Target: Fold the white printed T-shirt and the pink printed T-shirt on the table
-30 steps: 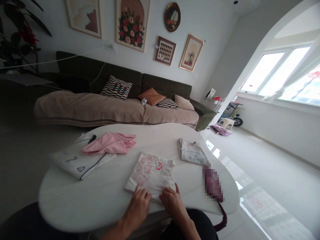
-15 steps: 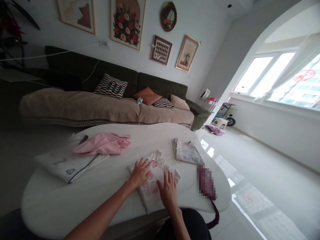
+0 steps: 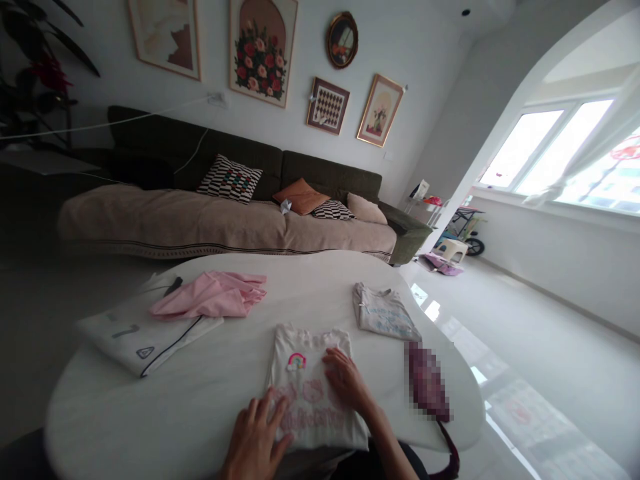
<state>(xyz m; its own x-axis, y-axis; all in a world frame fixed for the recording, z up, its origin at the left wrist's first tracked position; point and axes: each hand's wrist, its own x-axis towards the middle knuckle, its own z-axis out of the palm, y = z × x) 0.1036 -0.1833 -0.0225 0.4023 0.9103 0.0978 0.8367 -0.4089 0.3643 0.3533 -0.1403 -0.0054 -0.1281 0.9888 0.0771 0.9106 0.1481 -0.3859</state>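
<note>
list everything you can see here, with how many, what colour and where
table: 1, white, nearest
printed t-shirt: 1, white with pink print, near edge, under both hands
folded top: 1, grey, table's right
white garment: 1, white with dark trim, table's left
pink garment: 1, pink, atop white garment
blurred item: 1, purple, right edge
sofa: 1, dark green, behind table
cushions: 4, two black-and-white, orange, beige, on sofa
framed pictures: 5, mixed, wall above sofa
left hand: 1, bare, flat on t-shirt
right hand: 1, bare, flat on t-shirt
</note>
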